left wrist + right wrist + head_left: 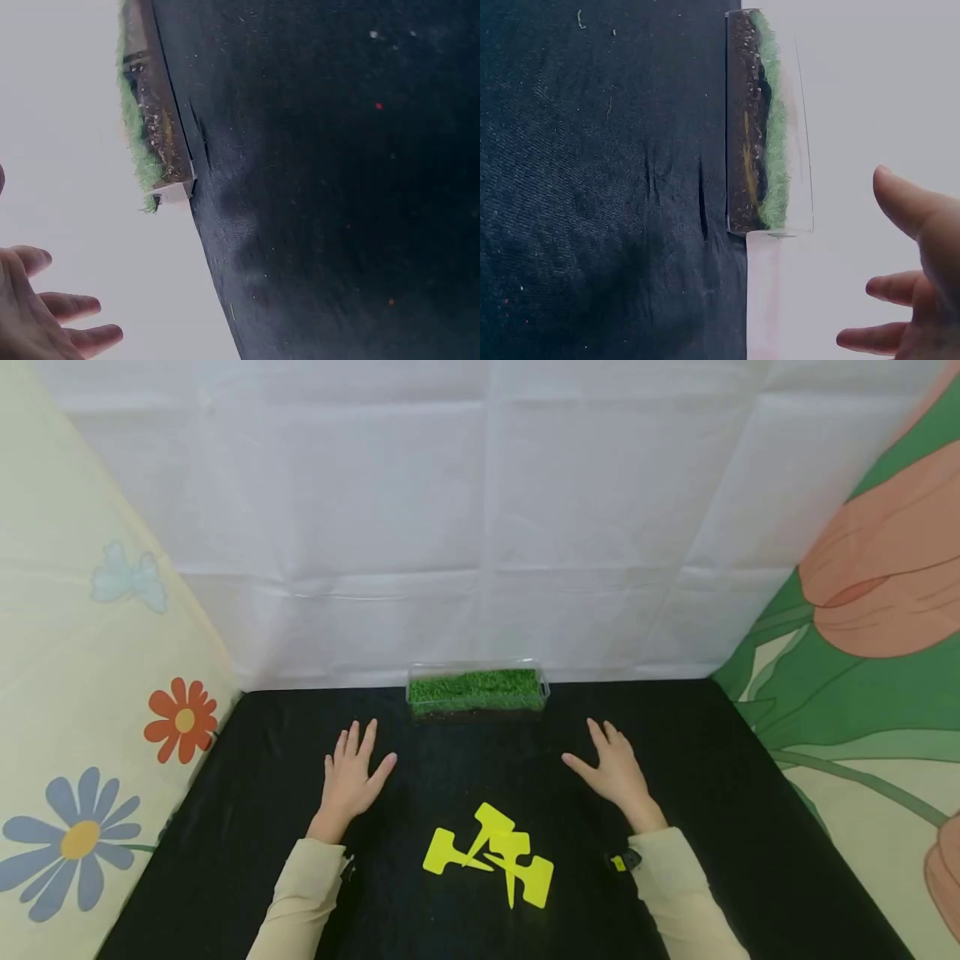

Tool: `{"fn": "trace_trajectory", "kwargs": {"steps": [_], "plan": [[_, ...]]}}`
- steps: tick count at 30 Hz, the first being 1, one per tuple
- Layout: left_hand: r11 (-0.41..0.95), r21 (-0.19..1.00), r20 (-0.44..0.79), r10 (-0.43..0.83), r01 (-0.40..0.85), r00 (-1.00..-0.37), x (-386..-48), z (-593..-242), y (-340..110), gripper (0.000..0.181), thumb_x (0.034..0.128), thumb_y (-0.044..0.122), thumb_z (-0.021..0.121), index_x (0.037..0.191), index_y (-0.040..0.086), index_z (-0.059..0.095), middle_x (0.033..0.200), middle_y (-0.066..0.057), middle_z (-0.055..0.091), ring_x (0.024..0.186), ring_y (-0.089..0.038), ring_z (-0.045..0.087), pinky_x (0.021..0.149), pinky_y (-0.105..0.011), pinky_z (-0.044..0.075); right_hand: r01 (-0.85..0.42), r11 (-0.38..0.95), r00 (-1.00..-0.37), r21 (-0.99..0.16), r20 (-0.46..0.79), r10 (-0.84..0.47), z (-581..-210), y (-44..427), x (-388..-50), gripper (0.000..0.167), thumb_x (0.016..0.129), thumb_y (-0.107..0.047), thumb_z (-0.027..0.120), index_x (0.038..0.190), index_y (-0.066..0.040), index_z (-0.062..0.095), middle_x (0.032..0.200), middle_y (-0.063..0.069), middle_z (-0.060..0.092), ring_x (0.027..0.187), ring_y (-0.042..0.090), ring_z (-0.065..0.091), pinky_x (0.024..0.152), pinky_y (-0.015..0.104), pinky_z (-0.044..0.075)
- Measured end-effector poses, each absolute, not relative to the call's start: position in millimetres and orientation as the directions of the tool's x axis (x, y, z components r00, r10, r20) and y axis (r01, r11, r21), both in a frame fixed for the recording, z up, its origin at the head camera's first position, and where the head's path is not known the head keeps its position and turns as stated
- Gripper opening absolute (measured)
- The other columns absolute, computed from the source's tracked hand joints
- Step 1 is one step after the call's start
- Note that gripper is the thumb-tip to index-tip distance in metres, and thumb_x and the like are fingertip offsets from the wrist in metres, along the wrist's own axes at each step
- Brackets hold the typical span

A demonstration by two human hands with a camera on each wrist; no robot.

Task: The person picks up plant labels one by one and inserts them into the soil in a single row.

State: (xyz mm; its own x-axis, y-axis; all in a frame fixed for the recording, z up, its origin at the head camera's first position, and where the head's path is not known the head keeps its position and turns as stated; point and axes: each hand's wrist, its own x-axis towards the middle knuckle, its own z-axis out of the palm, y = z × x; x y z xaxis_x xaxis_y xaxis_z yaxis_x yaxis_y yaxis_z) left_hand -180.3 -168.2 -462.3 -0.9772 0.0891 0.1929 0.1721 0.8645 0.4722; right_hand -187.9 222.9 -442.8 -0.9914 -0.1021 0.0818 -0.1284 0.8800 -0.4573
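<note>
My left hand (351, 783) is spread with straight fingers at the left of the black-covered table, holding nothing. On the right, my right hand (613, 775) is likewise spread and holds nothing. Between and nearer than the hands lie several yellow T-shaped plant labels (537, 882), overlapping in a loose pile. Beyond the hands, at the table's back, stands a clear rectangular box (477, 705) with green grass (480, 683) over dark soil. Both wrist views show the box side-on, its soil (742, 135) under the grass. Neither hand touches the labels or the box.
A black cloth (225, 860) covers the table. A white sheet (375, 527) hangs right behind the box. Flower-printed cloths stand along the left (75, 693) and right (862, 710) sides. A small dark device (630, 860) with a yellow spot sits at the right wrist.
</note>
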Motion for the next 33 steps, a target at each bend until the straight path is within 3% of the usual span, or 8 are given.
{"fn": "trace_trajectory", "kwargs": {"steps": [9, 13, 17, 22, 33], "plan": [[0.652, 0.742, 0.218, -0.013, 0.157, -0.976, -185, -464, -171, 0.056, 0.0972, 0.027, 0.042, 0.14, -0.004, 0.025, 0.141, -0.027, 0.028, 0.127, -0.042, 0.027, 0.101, -0.054, 0.022, -0.05, 0.798, -0.998, -0.6, 0.005, -0.059, -448, 232, -199, 0.072, 0.093, -0.04, 0.047, 0.14, 0.007, 0.021, 0.139, 0.035, 0.022, 0.125, 0.05, 0.023, 0.098, 0.061, 0.022], [0.555, 0.824, 0.211, -0.121, 0.11, -0.97, -189, -466, -170, 0.048, 0.0972, 0.02, 0.042, 0.137, -0.006, 0.032, 0.132, -0.028, 0.041, 0.12, -0.04, 0.04, 0.097, -0.052, 0.031, 0.006, 0.751, -0.999, -0.66, -0.033, -0.021, -451, 233, -202, 0.07, 0.094, -0.042, 0.045, 0.14, 0.006, 0.024, 0.137, 0.034, 0.027, 0.121, 0.048, 0.032, 0.095, 0.057, 0.03], [0.434, 0.9, 0.13, -0.19, 0.036, -0.973, -193, -467, -170, 0.046, 0.0988, 0.021, 0.037, 0.138, -0.004, 0.033, 0.135, -0.024, 0.039, 0.123, -0.035, 0.039, 0.1, -0.047, 0.031, 0.056, 0.667, -0.998, -0.743, -0.054, 0.023, -453, 232, -205, 0.068, 0.094, -0.044, 0.043, 0.138, 0.006, 0.029, 0.135, 0.03, 0.035, 0.12, 0.043, 0.039, 0.093, 0.052, 0.037], [0.355, 0.935, 0.057, -0.221, -0.026, -0.974, -199, -469, -168, 0.046, 0.0994, 0.022, 0.035, 0.138, -0.003, 0.032, 0.142, -0.021, 0.031, 0.13, -0.033, 0.03, 0.104, -0.045, 0.024, 0.083, 0.571, -0.997, -0.817, -0.068, 0.049, -455, 229, -209, 0.065, 0.094, -0.041, 0.044, 0.136, 0.007, 0.034, 0.135, 0.027, 0.038, 0.122, 0.04, 0.038, 0.097, 0.048, 0.034], [0.307, 0.951, 0.025, -0.196, -0.037, -0.98, -213, -471, -160, 0.046, 0.0991, 0.02, 0.035, 0.138, -0.004, 0.031, 0.141, -0.023, 0.031, 0.129, -0.035, 0.03, 0.104, -0.047, 0.025, 0.123, 0.5, -0.992, -0.857, -0.096, 0.08, -463, 220, -225, 0.059, 0.094, -0.037, 0.046, 0.133, 0.006, 0.039, 0.134, 0.026, 0.04, 0.122, 0.039, 0.039, 0.098, 0.047, 0.034]]}}
